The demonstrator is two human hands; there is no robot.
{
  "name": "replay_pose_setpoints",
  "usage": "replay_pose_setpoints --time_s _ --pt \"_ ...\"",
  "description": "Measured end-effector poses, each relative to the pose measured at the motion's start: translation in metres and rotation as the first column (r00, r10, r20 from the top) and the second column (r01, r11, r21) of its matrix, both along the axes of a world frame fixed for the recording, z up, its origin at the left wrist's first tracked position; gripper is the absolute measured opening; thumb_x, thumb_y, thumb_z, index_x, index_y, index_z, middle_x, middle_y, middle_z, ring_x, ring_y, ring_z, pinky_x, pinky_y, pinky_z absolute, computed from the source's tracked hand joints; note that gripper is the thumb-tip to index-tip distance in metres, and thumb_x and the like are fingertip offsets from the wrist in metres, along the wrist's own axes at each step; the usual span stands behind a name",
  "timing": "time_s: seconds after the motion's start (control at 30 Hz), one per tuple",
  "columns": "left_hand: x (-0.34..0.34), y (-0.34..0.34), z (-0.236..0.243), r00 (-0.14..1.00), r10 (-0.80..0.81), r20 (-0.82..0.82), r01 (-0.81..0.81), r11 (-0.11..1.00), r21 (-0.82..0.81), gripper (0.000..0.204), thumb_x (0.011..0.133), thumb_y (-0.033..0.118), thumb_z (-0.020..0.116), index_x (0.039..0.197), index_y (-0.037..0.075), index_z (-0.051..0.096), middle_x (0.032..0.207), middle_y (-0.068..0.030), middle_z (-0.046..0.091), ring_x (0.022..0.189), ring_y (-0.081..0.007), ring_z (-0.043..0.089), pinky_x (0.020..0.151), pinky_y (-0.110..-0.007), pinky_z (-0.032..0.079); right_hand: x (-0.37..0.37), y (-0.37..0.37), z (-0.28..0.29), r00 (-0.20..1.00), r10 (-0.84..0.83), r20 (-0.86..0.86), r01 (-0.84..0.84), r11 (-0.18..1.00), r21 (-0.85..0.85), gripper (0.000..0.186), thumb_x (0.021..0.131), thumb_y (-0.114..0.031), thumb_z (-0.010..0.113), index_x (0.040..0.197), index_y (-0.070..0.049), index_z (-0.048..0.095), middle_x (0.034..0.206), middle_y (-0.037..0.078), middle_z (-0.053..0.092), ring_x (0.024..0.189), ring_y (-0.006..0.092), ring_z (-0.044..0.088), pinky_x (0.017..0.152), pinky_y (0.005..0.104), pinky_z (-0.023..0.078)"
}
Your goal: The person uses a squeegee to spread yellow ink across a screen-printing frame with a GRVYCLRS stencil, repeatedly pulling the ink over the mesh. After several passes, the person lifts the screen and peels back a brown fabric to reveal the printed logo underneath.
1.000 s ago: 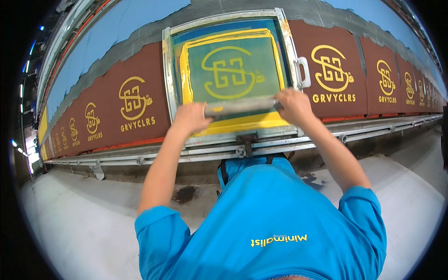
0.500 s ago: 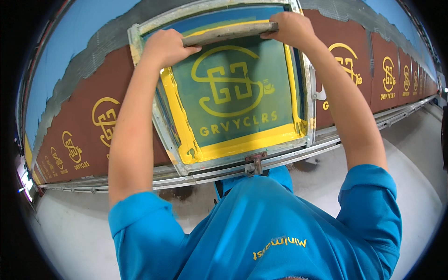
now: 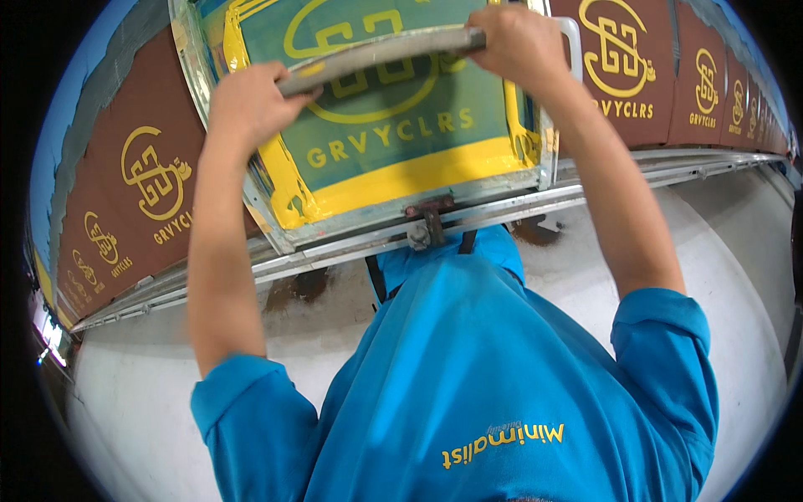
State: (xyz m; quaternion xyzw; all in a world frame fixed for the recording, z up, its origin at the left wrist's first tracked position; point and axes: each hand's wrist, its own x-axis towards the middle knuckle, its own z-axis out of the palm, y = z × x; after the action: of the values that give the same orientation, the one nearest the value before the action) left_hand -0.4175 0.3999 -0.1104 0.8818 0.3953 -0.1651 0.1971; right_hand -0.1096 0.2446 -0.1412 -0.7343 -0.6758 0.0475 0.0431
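Both my hands grip a long squeegee (image 3: 385,55) laid across a screen-printing frame. My left hand (image 3: 249,105) is wrapped round its left end, and my right hand (image 3: 520,48) closes on its right end. Under the squeegee stretches the green mesh (image 3: 401,155) of the screen, with a yellow logo and lettering showing in it. Thick yellow ink (image 3: 418,180) lies in a band along the near side of the mesh and in streaks down both sides. The metal screen frame (image 3: 548,155) surrounds the mesh. The blade's lower edge is hidden from me.
Brown fabric panels (image 3: 615,58) printed with yellow logos run along the table to the right, and more (image 3: 155,180) to the left. A metal rail (image 3: 335,251) follows the table's near edge, with a rusty clamp (image 3: 428,219) at the frame. A pale floor (image 3: 125,393) lies below.
The squeegee, held in both hands, has come nearer across the mesh, from the far ink band to over the logo. The whole view has shifted, so the frame sits higher.
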Motion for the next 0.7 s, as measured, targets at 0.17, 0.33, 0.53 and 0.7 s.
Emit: replay_pose_setpoints --time_s 0.17,0.33,0.53,0.7 --pt "-0.033 -0.145 0.023 0.997 0.045 -0.059 -0.048 0.998 -0.044 0.050 0.074 0.037 0.085 0.110 0.004 0.074 0.109 -0.0176 0.075 0.103 -0.0369 0.071 0.088 -0.046 0.057 -0.039 -0.146 0.022 0.990 -0.025 -0.139 0.021 0.999 -0.028 0.030 0.066 -0.016 0.085 0.095 -0.021 0.079 0.087 0.003 0.071 0.088 0.0271 0.070 0.074 0.0411 0.058" --pt "-0.089 -0.257 0.087 0.991 0.126 0.049 -0.128 0.991 0.025 0.048 0.065 0.027 0.084 0.106 0.008 0.068 0.107 -0.0134 0.069 0.106 -0.0352 0.067 0.088 -0.048 0.057 -0.082 -0.236 0.110 0.960 0.032 -0.280 -0.032 0.999 0.005 0.035 0.068 -0.021 0.087 0.100 -0.014 0.075 0.096 0.009 0.066 0.099 0.0305 0.065 0.083 0.0441 0.053" --pt "-0.079 -0.284 0.138 0.985 0.069 0.160 -0.071 0.997 0.006 0.051 0.072 0.023 0.085 0.118 0.009 0.069 0.114 -0.0108 0.070 0.116 -0.0337 0.065 0.096 -0.047 0.054 0.019 -0.232 0.123 0.839 -0.219 -0.499 0.365 0.905 0.217 0.046 0.093 -0.032 0.076 0.125 0.001 0.069 0.121 0.018 0.069 0.111 0.0332 0.065 0.097 0.0426 0.051" --pt "-0.070 -0.365 0.114 0.905 0.115 0.411 -0.132 0.991 0.015 0.045 0.075 0.011 0.079 0.119 0.010 0.070 0.118 -0.0087 0.068 0.118 -0.0313 0.064 0.100 -0.046 0.051 0.078 -0.190 0.052 0.293 -0.384 -0.876 0.639 0.760 -0.119 0.039 0.103 -0.025 0.066 0.126 0.006 0.066 0.088 0.006 0.067 0.067 0.0141 0.060 0.059 0.0293 0.051"
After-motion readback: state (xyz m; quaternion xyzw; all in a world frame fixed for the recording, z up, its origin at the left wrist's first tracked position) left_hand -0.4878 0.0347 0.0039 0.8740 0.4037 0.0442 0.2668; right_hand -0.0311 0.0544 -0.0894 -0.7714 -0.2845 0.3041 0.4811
